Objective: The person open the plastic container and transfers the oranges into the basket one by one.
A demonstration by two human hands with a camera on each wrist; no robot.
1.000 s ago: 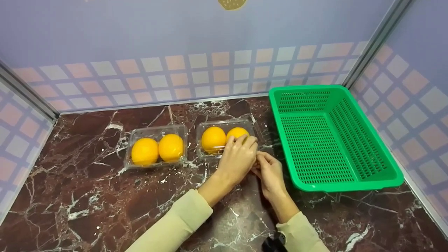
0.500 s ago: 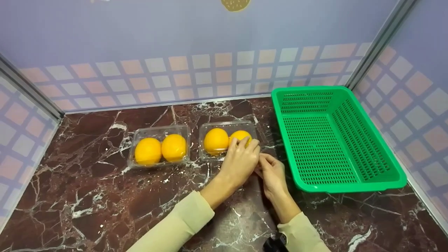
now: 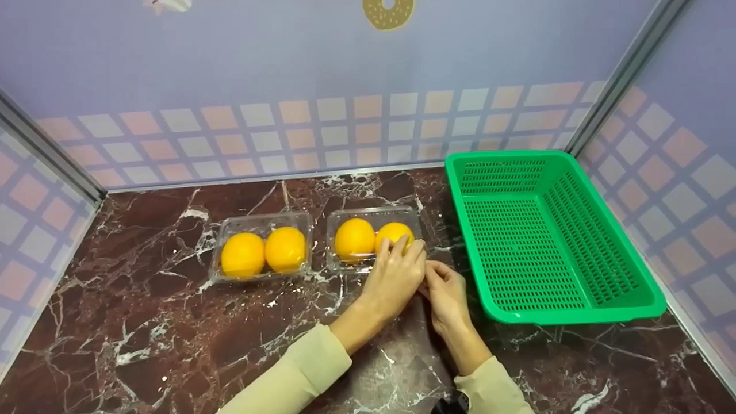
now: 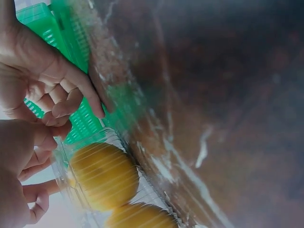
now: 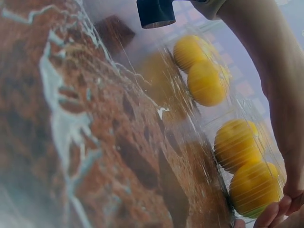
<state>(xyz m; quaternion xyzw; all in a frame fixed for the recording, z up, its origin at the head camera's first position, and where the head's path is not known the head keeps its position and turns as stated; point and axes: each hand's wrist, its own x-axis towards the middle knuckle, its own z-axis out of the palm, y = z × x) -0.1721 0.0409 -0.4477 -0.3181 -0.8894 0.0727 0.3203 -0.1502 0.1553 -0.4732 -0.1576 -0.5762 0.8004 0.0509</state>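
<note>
The back wall [image 3: 276, 52] is finished in lilac, with a band of pink and whitish checks [image 3: 218, 117] printed along its base and a brown doughnut motif [image 3: 386, 20] printed higher up. Similar checks are borne by the left wall [image 3: 26, 187] and right wall [image 3: 704, 141]. Both corners are trimmed with grey strips [image 3: 628, 73]. The worktop [image 3: 190, 328] is surfaced in dark red, white-veined marbling; light is reflected off it.

Clear plastic containers [image 3: 261, 218]: two
Orange fruits [image 3: 242, 256]: four, two per container
Green baskets [image 3: 517, 250]: one
Bare-hand grips [image 3: 397, 270]: two
Pale sleeves [image 3: 293, 371]: two
Worktops [image 3: 190, 336]: one
Donut prints [image 3: 386, 21]: one
</note>
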